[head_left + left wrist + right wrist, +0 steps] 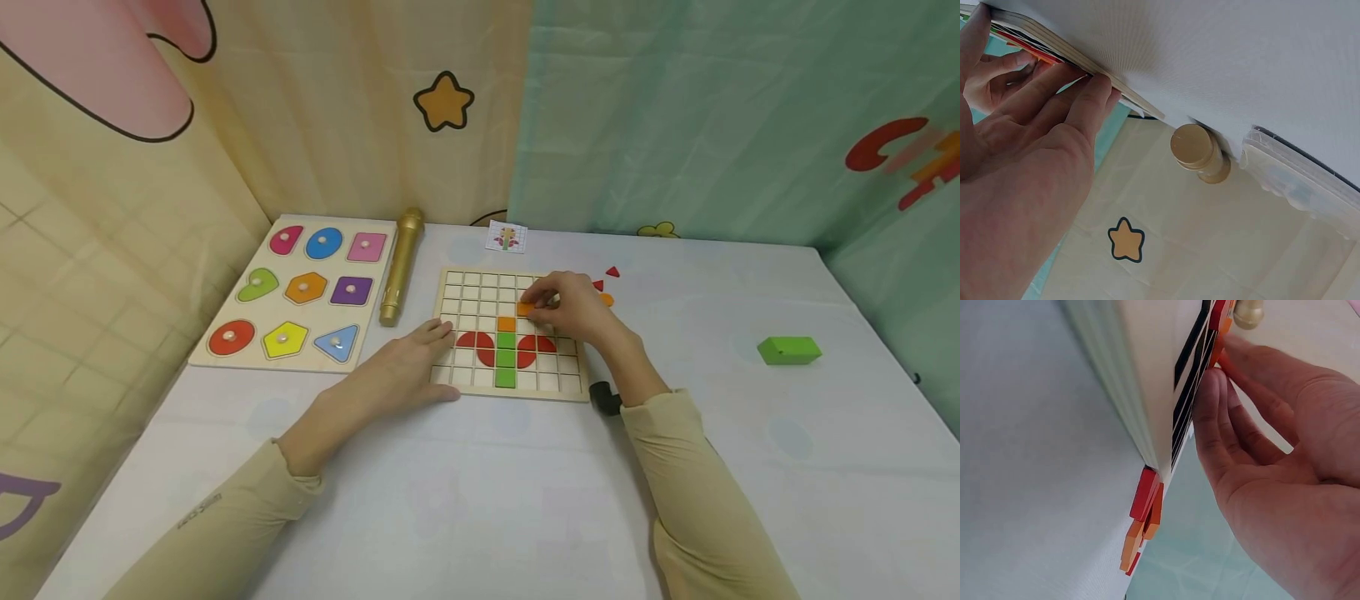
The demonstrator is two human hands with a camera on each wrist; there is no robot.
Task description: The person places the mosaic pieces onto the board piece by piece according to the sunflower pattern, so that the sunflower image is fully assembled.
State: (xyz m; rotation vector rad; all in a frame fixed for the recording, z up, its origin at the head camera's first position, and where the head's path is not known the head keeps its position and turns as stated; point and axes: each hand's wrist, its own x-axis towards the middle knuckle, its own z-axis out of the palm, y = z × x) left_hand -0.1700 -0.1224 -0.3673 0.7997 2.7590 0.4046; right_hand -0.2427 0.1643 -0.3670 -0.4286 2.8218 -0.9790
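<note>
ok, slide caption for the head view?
Right hand pinches an orange piece at the grid board; left hand touches the board's left edge.

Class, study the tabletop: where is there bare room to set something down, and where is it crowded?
Bare: the near stretch between the left sleeve and right sleeve, and the area from the right sleeve to the green block. Crowded: the left, where puzzle board and gold tube lie close, and the grid board, with left hand and right hand.

White tbl [517, 483] w/ beige star-print curtain [322, 125] bhd & L, green curtain [675, 108] bhd & R.
</note>
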